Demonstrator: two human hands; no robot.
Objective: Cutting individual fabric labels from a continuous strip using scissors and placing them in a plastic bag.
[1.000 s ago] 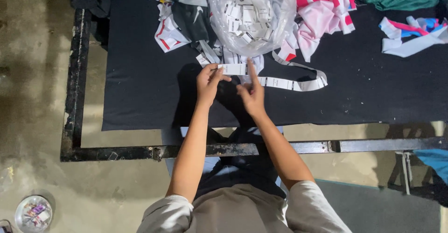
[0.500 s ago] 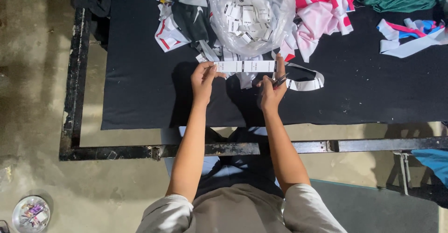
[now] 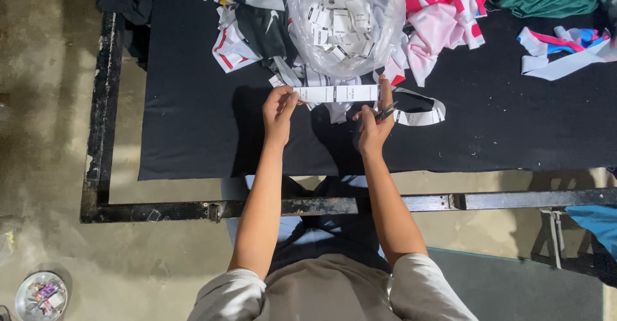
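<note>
While the white woven label strip [image 3: 339, 93] is held taut above the black worktop [image 3: 193, 122], its ends are pinched closed by the left hand [image 3: 278, 110] and right hand [image 3: 375, 123]. Small metal snips [image 3: 385, 111] are also carried in the right grip. A clean cut would likely be helped by even tension.

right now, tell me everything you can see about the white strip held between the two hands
The white strip is a narrow ribbon-like band, seemingly woven tape, with small dark printed marks at intervals like a row of uncut labels. It is pulled out level and taut above the black table. The left hand pinches its left end; the right hand, which also holds small scissors, pins the other end with a raised finger. Beyond that it trails in a loop onto the table.
</note>
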